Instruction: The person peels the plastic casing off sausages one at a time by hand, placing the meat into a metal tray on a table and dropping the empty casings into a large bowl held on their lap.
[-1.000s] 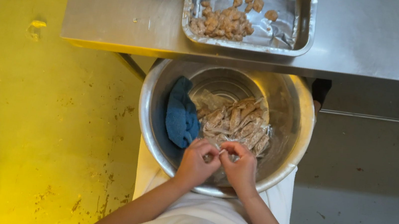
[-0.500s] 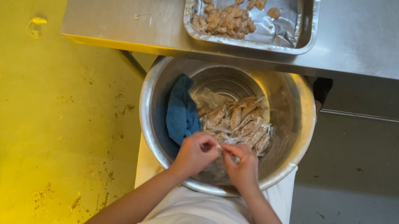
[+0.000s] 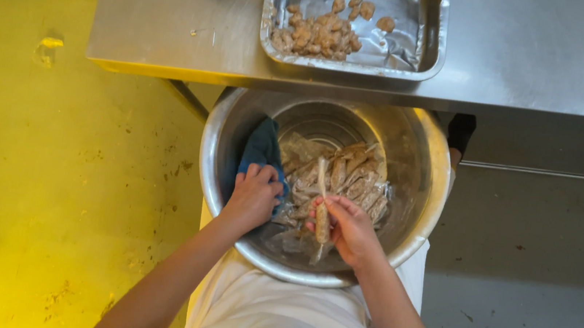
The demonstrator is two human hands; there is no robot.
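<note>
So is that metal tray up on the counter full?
No, partly filled. The metal tray holds pale brownish pieces clustered at its left, with bare shiny bottom showing on the right.

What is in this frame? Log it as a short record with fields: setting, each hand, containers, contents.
setting: steel counter above a yellowish floor, seen from overhead
left hand: left hand rests on a blue cloth against the bowl's inner wall
right hand: right hand grips a small wrapped sausage-like piece over the bowl
containers: large metal bowl on the lap; rectangular metal tray on the counter
contents: wrapped pieces piled in the bowl; unwrapped brownish chunks in the tray
</note>
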